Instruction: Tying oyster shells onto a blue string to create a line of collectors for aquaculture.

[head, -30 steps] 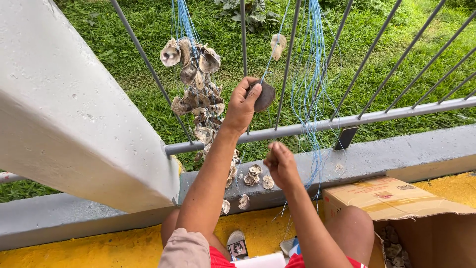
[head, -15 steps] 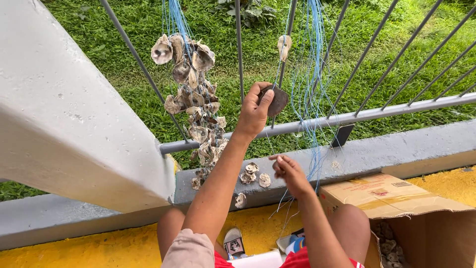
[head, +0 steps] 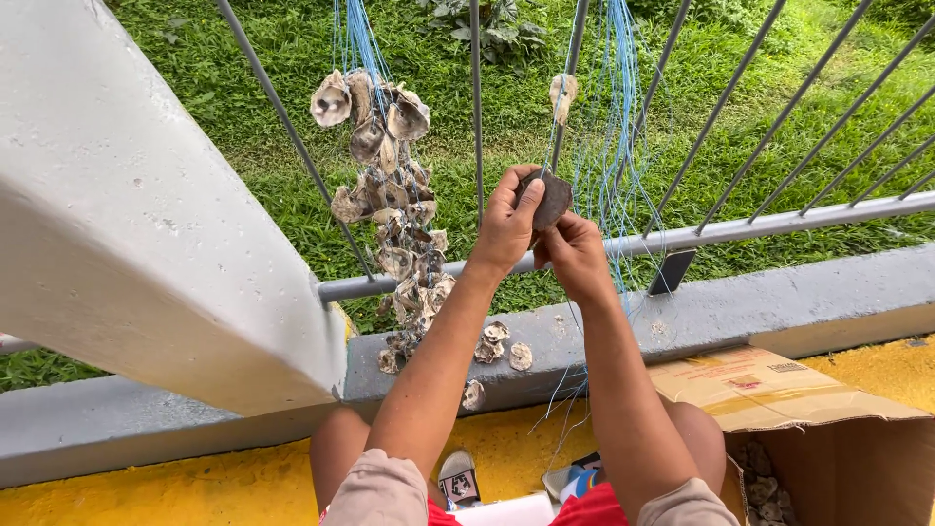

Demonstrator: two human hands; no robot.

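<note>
Green grass (head: 243, 146) lies beyond a metal railing (head: 779, 226), and a grey concrete ledge (head: 779, 302) runs under it, with yellow floor (head: 146, 487) on the near side. A thick white post (head: 127, 224) crosses the left part of the view.

In the head view, both hands are raised in front of the railing. The left hand (head: 506, 226) pinches one dark shell (head: 551, 198) between thumb and fingers. The right hand (head: 575, 253) is closed just under it, touching the shell's lower edge, probably to steady it or to work a string there; I cannot tell if a string is in its fingers. So the shell is in the air, between two bars, at the height of the upper rail.

Blue strings (head: 614, 117) hang down from above, likely so that shells can be tied on them. One long cluster of shells (head: 390, 195) hangs on the left strings, too many to count. One single pale shell (head: 562, 94) hangs above the hands. About four loose shells (head: 497, 341) lie on the ledge. One open cardboard box (head: 779, 399) stands at the right, with more shells inside it.
</note>
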